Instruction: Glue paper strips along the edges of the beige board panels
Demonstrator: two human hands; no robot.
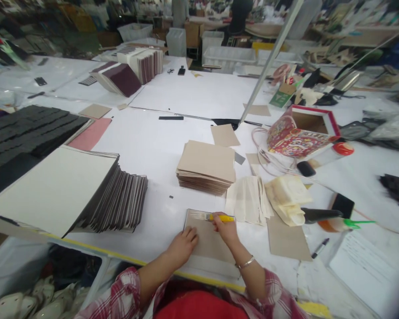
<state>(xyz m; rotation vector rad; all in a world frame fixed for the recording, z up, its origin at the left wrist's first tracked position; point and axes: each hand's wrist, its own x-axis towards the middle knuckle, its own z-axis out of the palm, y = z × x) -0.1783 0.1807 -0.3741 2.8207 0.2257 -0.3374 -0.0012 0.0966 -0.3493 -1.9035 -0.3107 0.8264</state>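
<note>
My right hand (225,229) is closed around the yellow handle of a flat paintbrush (226,218). The brush's pale bristles rest near the far edge of a grey-brown cardboard sheet (210,243). That sheet lies on the white table at its front edge. My left hand (183,246) is spread on the sheet's left side, fingertips on its surface, with nothing held. Just beyond stands a stack of cardboard pieces (206,161). To its right lie cream cloth strips (248,199), partly beside a yellowish wrapped bundle (290,195).
At left are a fanned stack of dark-edged panels (119,204) and black sheets (23,133). On the right lie a red patterned box (299,137), a bottle with a green nozzle (335,224), a pen (320,248) and written paper (362,274). A slanted metal pole (269,62) rises behind.
</note>
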